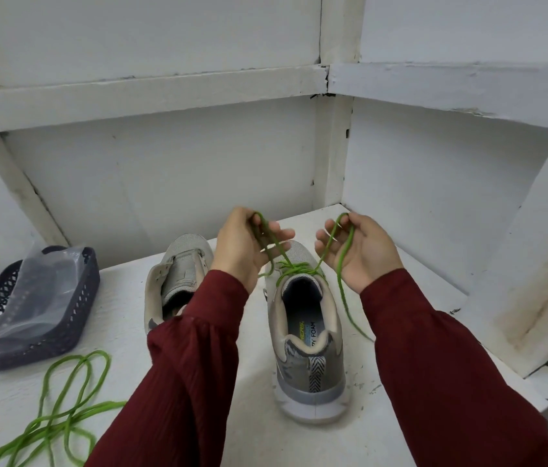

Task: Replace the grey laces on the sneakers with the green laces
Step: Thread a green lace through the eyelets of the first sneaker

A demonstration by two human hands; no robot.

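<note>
Two grey sneakers stand on the white table with their heels toward me. The right sneaker (309,335) carries a green lace (294,269) crossed near its top eyelets. My left hand (244,246) pinches a loop of that lace above the shoe's toe. My right hand (358,249) holds a second loop, and its free tail hangs down past the shoe's right side. The left sneaker (171,274) has no lace that I can see and is partly hidden by my left sleeve. A second green lace (63,416) lies loose on the table at the lower left.
A dark plastic basket (74,318) with a clear plastic bag in it sits at the left of the table. White framed walls close in behind and to the right. The table's right edge (535,389) lies just beyond my right arm.
</note>
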